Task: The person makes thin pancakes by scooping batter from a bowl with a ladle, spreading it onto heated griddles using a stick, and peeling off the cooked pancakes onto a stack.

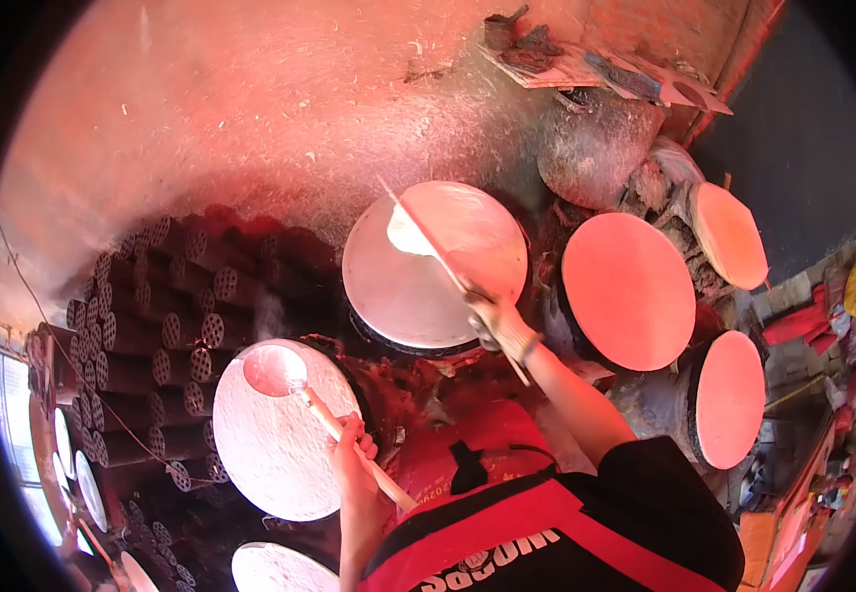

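Observation:
My right hand (492,321), its fingers dark as if gloved, is closed around a long wooden stick (418,227). The stick slants across a round griddle (388,296), over a pale, wet-looking patch of batter (408,235) on its upper part. At the lower left, my left hand (352,446) grips the wooden handle of a ladle (275,369). The ladle's wide round bowl is over a round, rough white surface (270,454) that looks like batter in a tub; whether the bowl touches it I cannot tell.
Honeycomb coal briquettes (171,331) are stacked at left. Round plates stand to the right (628,291), far right (730,237) and lower right (731,400); another white round (283,570) is at the bottom. A cluttered shelf (595,74) juts from the wall.

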Motion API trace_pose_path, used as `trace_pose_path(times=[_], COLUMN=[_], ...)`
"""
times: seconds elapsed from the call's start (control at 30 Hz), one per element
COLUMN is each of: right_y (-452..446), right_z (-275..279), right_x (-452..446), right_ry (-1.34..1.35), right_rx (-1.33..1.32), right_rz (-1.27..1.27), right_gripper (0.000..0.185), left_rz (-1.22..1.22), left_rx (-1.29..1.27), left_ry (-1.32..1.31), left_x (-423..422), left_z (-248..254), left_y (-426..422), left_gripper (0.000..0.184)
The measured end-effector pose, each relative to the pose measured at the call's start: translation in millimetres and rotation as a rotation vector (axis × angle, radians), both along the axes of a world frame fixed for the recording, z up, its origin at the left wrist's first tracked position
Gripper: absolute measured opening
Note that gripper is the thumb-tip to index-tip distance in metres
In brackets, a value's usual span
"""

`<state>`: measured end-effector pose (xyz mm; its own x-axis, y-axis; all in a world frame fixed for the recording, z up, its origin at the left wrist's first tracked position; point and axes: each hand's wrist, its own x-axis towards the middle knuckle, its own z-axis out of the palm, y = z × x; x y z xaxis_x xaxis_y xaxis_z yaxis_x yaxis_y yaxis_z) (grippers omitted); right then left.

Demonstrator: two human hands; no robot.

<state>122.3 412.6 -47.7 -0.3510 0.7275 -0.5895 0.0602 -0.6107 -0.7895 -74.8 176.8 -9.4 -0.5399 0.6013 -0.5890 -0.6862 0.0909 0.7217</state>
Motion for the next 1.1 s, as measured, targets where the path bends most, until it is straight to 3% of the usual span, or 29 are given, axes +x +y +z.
trace_pose_path(times=[0.17,0.23,0.3,0.43,0.5,0.57,0.63,0.7,0.77,0.83,0.87,0.93,1.03,1.1], right_y=[-29.6,-14.5,-2.4,5.4,-8.9,-13.6,4.2,18.7,47.9,70.3,73.2,74.1,72.4,76.0], right_z=[-7.1,-28.8,-22.3,-19.6,9.8,26.3,-10.0,7.3,-1.6,-34.9,-36.5,-40.0,-16.4,14.0], right_x=[19.5,12.2,-10.2,-15.3,14.2,44.2,64.3,65.5,53.3,31.9,21.3,7.4,24.6,53.8], right_ry=[-0.036,0.002,-0.109,-0.175,0.021,0.055,-0.06,-0.069,-0.034,-0.057,-0.055,-0.087,0.008,0.042], right_rx=[0.069,0.089,0.186,0.222,-0.022,-0.102,-0.041,0.033,0.06,0.292,0.285,0.31,0.123,0.133], right_rz=[-0.389,-0.281,-0.165,-0.016,0.181,0.187,0.011,-0.183,-0.215,-0.01,0.005,0.273,0.476,0.584], right_gripper=[0.035,0.034,0.04,0.036,0.027,0.018,0.016,0.017,0.017,0.026,0.026,0.038,0.044,0.042], left_rz=[-0.038,-0.046,0.003,0.023,0.092,0.13,0.165,0.152,0.131,0.192,0.206,0.201,0.184,0.205], left_rx=[0.025,0.05,-0.019,0.024,-0.058,-0.103,-0.156,-0.187,-0.138,-0.099,-0.107,-0.12,-0.15,-0.177], left_ry=[-0.033,-0.045,-0.036,-0.047,0.034,0.064,0.092,0.056,0.061,0.11,0.11,0.097,0.094,0.092], left_x=[-9.1,-4.9,4.9,24.0,36.1,44.1,54.5,66.2,73.5,85.3,89.6,98.4,102.8,108.2], left_z=[-2.8,1.2,9.4,-6.5,-7.5,-6.9,2.2,25.1,17.6,17.8,16.0,8.8,-10.9,-7.4], left_y=[-4.3,-5.3,-3.6,-3.4,3.7,8.4,14.0,19.1,17.5,23.6,24.9,25.2,22.8,27.1], left_gripper=[0.012,0.012,0.012,0.015,0.016,0.013,0.011,0.009,0.011,0.016,0.016,0.024,0.031,0.034])
